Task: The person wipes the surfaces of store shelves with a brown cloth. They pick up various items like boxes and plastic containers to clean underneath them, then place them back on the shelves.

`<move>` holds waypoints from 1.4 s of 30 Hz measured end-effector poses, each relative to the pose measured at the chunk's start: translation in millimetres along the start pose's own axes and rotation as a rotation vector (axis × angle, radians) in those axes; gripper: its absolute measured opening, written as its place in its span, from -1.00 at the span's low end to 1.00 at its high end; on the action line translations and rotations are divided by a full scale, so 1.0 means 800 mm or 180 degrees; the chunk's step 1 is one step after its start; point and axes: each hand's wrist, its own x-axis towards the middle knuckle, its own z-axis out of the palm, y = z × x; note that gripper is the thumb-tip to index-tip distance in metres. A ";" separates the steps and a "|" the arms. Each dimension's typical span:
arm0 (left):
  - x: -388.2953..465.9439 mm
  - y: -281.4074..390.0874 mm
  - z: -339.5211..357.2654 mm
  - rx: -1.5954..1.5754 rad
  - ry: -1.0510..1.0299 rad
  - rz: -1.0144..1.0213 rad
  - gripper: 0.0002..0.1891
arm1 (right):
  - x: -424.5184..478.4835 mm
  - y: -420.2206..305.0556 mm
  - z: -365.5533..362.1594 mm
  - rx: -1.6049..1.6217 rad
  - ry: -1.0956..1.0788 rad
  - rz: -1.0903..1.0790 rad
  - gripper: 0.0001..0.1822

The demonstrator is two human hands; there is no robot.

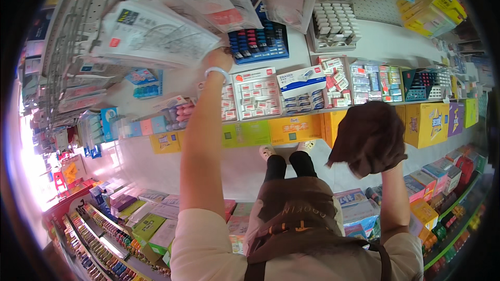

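Observation:
My left hand [219, 58], with a pale bracelet at the wrist, reaches over the shelf beside a blue display tray of small stationery items [259, 43]. Its fingers are partly hidden at the edge of hanging clear plastic packets [156, 39], so its grip cannot be made out. A dark brown cloth [367, 136] is bunched over my right hand [390, 164], held in front of the shelf's edge at the right. Below my left hand, open boxes of erasers [258, 101] stand in a row, one with a blue-and-white raised lid [301, 81].
A tray of white items [335, 25] stands at the back. Metal hooks [82, 19] stick out at the left, yellow packets [433, 11] hang at the right. Yellow cartons [426, 124] stand under the shelf edge. Racks and boxes [146, 228] flank me on both sides.

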 end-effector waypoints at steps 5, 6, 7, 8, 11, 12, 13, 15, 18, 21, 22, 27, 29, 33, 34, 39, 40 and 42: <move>0.002 0.013 0.000 -0.0428 0.0118 -0.0037 -0.64 | 0.091 -0.109 -0.034 0.2890 -0.0190 0.0475 -0.23; -0.003 0.032 -0.004 -0.0487 0.0084 -0.0014 -0.65 | 0.107 -0.119 -0.028 0.2542 0.0195 0.0564 -0.27; -0.008 0.034 -0.010 -0.0521 0.0086 -0.0047 -0.66 | 0.127 -0.129 -0.017 0.2202 0.0498 0.0680 -0.30; -0.010 0.035 -0.014 -0.0485 0.0038 0.0085 -0.67 | 0.146 -0.133 -0.014 0.2111 0.0375 0.0634 -0.32; -0.018 0.026 -0.020 -0.0300 -0.0080 0.0313 -0.69 | 0.189 -0.147 0.002 0.2231 0.0259 0.0343 -0.41; -0.020 0.033 -0.020 -0.0186 -0.0102 0.0310 -0.70 | 0.197 -0.153 0.007 0.2154 0.0310 0.0305 -0.44; -0.022 0.043 -0.020 -0.0082 -0.0127 0.0311 -0.70 | 0.205 -0.157 0.010 0.2178 0.0266 0.0282 -0.44; -0.021 0.052 -0.024 0.0018 -0.0339 0.0127 -0.67 | 0.221 -0.161 0.016 0.2220 0.0178 0.0222 -0.44; -0.015 0.040 -0.023 0.0027 -0.0265 0.0078 -0.69 | 0.241 -0.160 0.025 0.2011 0.0189 0.0422 -0.42; -0.007 -0.009 -0.024 -0.0003 0.0199 0.0174 -0.72 | 0.262 -0.158 0.043 0.1613 0.0248 0.0389 -0.43; -0.002 -0.030 -0.025 0.0069 0.0349 0.0253 -0.72 | 0.272 -0.152 0.051 0.1472 0.0282 0.0340 -0.43; 0.009 -0.105 -0.075 0.1209 -0.0051 0.0230 -0.52 | 0.358 -0.127 0.120 -0.0665 0.0314 0.0218 -0.36; 0.016 -0.137 -0.100 0.2138 -0.0401 0.0327 -0.57 | 0.395 -0.112 0.165 -0.1747 0.0199 0.0303 -0.35; 0.023 -0.143 -0.144 0.2473 -0.1366 -0.0157 -0.66 | 0.447 -0.071 0.248 -0.2379 -0.0116 0.1292 -0.04; 0.014 -0.151 -0.147 0.1812 -0.1289 -0.0467 -0.66 | 0.456 -0.073 0.262 -0.2383 -0.0066 0.1170 -0.06; -0.046 -0.134 -0.141 -0.2095 0.0139 -0.1381 -0.57 | 0.463 -0.112 0.317 -0.2809 -0.0490 0.0907 -0.24; -0.065 -0.106 -0.138 -0.2070 0.0479 -0.1257 -0.57 | 0.459 -0.114 0.312 -0.2715 -0.0593 0.0714 -0.30; -0.104 -0.052 -0.133 -0.1997 0.1177 -0.0994 -0.55 | 0.452 -0.109 0.300 -0.2499 -0.0905 -0.0051 -0.40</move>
